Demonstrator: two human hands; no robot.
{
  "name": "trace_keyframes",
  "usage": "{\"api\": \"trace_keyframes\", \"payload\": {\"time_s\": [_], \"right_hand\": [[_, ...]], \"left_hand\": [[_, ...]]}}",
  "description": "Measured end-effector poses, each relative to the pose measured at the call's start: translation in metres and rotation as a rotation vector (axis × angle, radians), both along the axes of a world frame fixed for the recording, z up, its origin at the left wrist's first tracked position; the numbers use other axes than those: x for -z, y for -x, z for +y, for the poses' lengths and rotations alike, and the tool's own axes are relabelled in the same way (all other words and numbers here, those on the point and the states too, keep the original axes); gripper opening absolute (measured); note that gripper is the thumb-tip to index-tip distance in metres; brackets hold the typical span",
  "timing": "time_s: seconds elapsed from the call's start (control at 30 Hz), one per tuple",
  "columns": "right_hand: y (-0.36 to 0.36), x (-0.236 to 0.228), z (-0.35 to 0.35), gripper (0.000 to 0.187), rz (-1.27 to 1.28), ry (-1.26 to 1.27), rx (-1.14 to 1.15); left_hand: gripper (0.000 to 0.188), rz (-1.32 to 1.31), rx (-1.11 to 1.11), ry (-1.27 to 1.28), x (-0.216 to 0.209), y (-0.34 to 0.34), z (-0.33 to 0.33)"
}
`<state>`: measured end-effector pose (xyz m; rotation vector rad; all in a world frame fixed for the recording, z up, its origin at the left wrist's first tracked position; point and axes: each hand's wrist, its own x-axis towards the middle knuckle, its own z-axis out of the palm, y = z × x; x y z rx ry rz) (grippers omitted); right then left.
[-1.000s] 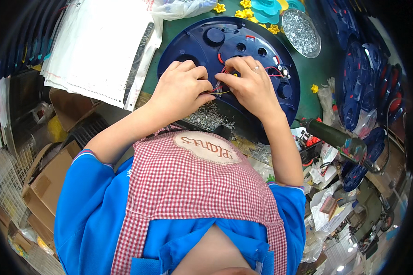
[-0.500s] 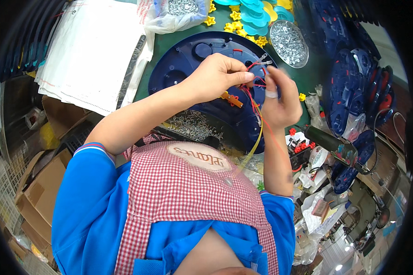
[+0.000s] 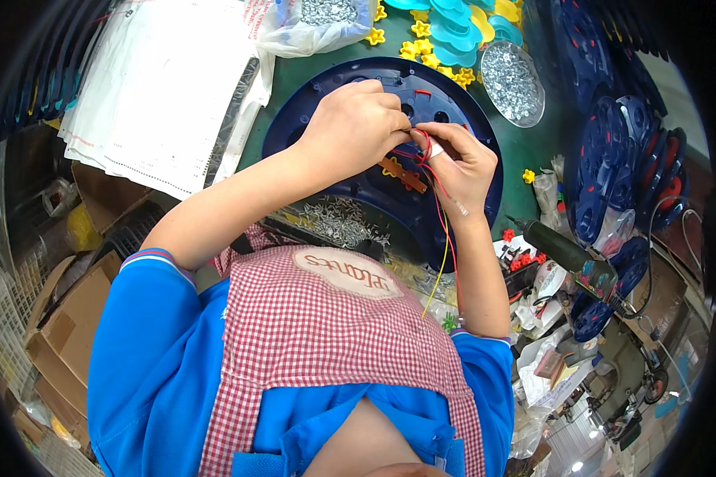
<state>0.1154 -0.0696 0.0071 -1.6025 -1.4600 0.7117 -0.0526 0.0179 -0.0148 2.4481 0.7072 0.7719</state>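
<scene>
Over a dark blue rounded plastic shell (image 3: 293,105), my two hands meet with thumbs and fingers pinched together. My left hand (image 3: 356,119), back upward, grips red wires (image 3: 437,189) close to the right fingertips. My right hand (image 3: 465,165), a white wrap around its thumb, is closed on the same wires. A yellow wire (image 3: 440,274) and a red one trail down toward the apron. Below the fingers, a brown circuit board strip (image 3: 406,176) lies in the shell. The wire ends are hidden by the fingers.
Loose screws (image 3: 338,221) lie at the shell's near edge. A bowl of metal parts (image 3: 513,83), yellow star pieces (image 3: 422,48) and turquoise pieces (image 3: 456,36) stand beyond. White papers (image 3: 155,87) lie left. A dark green power tool (image 3: 561,245) and stacked blue shells (image 3: 605,151) are right.
Both hands have come together at the wires; the left has turned its back more upward, and the right has moved left and lower. Clear-tipped wire ends seen above the fingers no longer show.
</scene>
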Motion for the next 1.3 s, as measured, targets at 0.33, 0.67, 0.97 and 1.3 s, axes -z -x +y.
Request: {"api": "trace_keyframes", "payload": {"time_s": [0.33,0.67,0.97,1.3], "right_hand": [[-0.013,0.010,0.030,0.017,-0.558,-0.104,-0.123],[-0.030,0.000,0.023,0.015,-0.354,-0.069,-0.013],[-0.033,0.003,0.016,0.032,-0.570,-0.050,0.010],[-0.054,-0.005,0.010,0.023,-0.184,0.120,0.137]], "left_hand": [[0.050,0.200,-0.243,-0.066,0.009,-0.003,-0.002],[0.038,0.197,-0.209,-0.096,0.003,-0.004,-0.004],[0.024,0.126,-0.147,-0.105,0.013,-0.006,-0.003],[0.022,0.120,-0.082,-0.171,0.012,-0.008,-0.002]]}}
